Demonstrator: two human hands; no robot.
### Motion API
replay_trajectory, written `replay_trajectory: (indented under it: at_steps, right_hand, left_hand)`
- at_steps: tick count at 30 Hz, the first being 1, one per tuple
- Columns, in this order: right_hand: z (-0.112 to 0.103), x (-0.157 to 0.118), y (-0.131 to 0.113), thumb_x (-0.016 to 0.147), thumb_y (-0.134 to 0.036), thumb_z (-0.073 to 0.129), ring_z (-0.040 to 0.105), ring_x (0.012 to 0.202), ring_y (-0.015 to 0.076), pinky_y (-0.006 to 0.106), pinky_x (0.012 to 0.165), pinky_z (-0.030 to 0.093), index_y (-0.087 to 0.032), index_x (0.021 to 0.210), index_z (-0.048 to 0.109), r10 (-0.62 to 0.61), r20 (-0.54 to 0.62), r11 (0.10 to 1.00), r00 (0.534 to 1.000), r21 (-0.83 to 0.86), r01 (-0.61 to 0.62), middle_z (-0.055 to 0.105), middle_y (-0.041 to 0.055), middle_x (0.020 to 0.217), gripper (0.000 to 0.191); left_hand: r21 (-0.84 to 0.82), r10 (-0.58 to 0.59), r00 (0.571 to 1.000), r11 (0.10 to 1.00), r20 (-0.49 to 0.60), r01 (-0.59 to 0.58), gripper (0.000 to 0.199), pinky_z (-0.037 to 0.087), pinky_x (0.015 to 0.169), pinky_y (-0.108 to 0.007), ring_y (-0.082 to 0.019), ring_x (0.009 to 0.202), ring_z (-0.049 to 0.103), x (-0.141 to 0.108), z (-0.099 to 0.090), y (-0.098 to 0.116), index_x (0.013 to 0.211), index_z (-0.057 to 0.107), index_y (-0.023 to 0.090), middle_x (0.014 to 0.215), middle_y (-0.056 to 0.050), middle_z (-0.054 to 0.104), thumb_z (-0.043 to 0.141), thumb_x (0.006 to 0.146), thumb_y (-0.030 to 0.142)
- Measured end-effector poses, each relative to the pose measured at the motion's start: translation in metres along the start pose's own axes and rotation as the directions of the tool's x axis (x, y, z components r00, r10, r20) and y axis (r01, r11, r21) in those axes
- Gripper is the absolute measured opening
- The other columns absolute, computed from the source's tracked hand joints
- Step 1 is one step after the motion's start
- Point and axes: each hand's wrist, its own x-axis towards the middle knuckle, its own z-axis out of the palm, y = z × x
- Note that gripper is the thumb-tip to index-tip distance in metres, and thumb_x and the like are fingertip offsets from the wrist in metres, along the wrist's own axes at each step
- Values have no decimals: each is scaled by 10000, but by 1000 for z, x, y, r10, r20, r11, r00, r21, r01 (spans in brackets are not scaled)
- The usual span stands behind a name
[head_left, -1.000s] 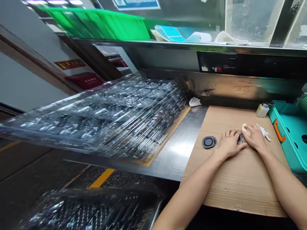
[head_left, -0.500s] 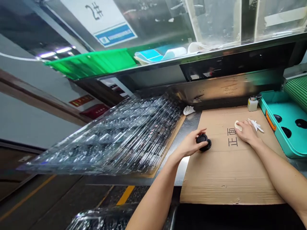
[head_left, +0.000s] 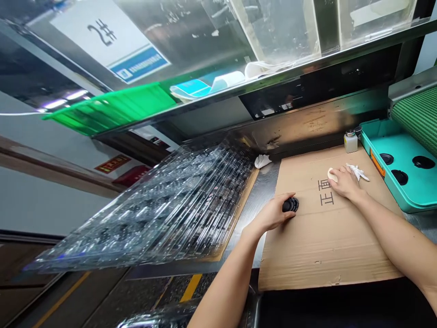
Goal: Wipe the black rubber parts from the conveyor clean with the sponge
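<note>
While grasping black round part (head_left: 289, 205) in fingers of left hand (head_left: 271, 214) near left edge of cardboard (head_left: 317, 241), holds cream pad (head_left: 331, 175) in those of right hand (head_left: 345, 183), beside white item (head_left: 357, 172).

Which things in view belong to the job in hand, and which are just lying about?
In use, or likely so:
- black round pieces, in the left hand
- pale pad, in the right hand
- cardboard sheet, beneath
- teal tray, holding dark round items

Apparently just lying about:
- white crumpled item by the right hand
- green bin
- shelf papers
</note>
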Motion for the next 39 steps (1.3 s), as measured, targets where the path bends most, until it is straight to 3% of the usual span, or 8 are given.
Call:
replay_trajectory:
  at_steps: [6, 13, 16, 21, 30, 39]
  right_hand:
    - [0, -1, -1, 927, -395, 536, 499, 1103, 293, 403, 947, 345, -256, 1154, 679, -2, -2, 1000, 1000, 0, 2, 642, 93, 1139, 301]
    - [0, 0, 0, 924, -407, 537, 501, 1106, 295, 398, 939, 356, -254, 1132, 681, -3, 13, 1000, 1000, 2, 3, 643, 98, 1126, 296]
    - [0, 0, 0, 925, -406, 535, 498, 1111, 295, 398, 942, 355, -252, 1134, 680, 1, 12, 1000, 1000, 6, -1, 640, 101, 1130, 297]
    - [2, 0, 0, 928, -410, 531, 493, 1121, 295, 398, 941, 356, -249, 1131, 676, -5, 14, 1000, 1000, 5, 5, 637, 101, 1142, 297]
    - [0, -1, 0, 929, -410, 529, 502, 1108, 299, 400, 925, 363, -249, 1120, 679, 1, 10, 1000, 1000, 0, -1, 643, 99, 1138, 292]
    - [-2, -1, -3, 924, -393, 537, 492, 1116, 296, 418, 981, 338, -238, 1164, 670, -2, 17, 1000, 1000, 13, 2, 642, 106, 1124, 315]
  left_hand:
    - [82, 20, 997, 996, 81, -27, 629, 279, 1211, -434, -335, 1311, 539, 1, 2, 4, 1170, 722, 274, 1286, -78, 684, 864, 562, 204]
    - [415, 103, 918, 868, 383, -270, 668, 297, 1210, -409, -244, 1404, 450, 8, -3, 2, 1412, 534, 262, 1504, -54, 516, 671, 760, 211]
    - [475, 97, 923, 834, 372, -279, 720, 294, 1211, -413, -263, 1433, 408, 10, -6, 0, 1443, 495, 243, 1556, -84, 439, 691, 751, 238]
    - [545, 56, 949, 807, 312, -226, 688, 391, 1135, -401, -279, 1308, 541, 9, -10, -1, 1393, 540, 213, 1417, -93, 587, 731, 739, 305]
    - [465, 114, 909, 830, 401, -309, 629, 358, 1166, -399, -247, 1345, 496, 9, -5, -2, 1388, 558, 249, 1432, -60, 582, 687, 772, 243]
    - [488, 111, 916, 818, 385, -304, 506, 403, 1140, -421, -261, 1291, 546, 5, -9, 0, 1307, 611, 225, 1354, -79, 635, 646, 805, 283]
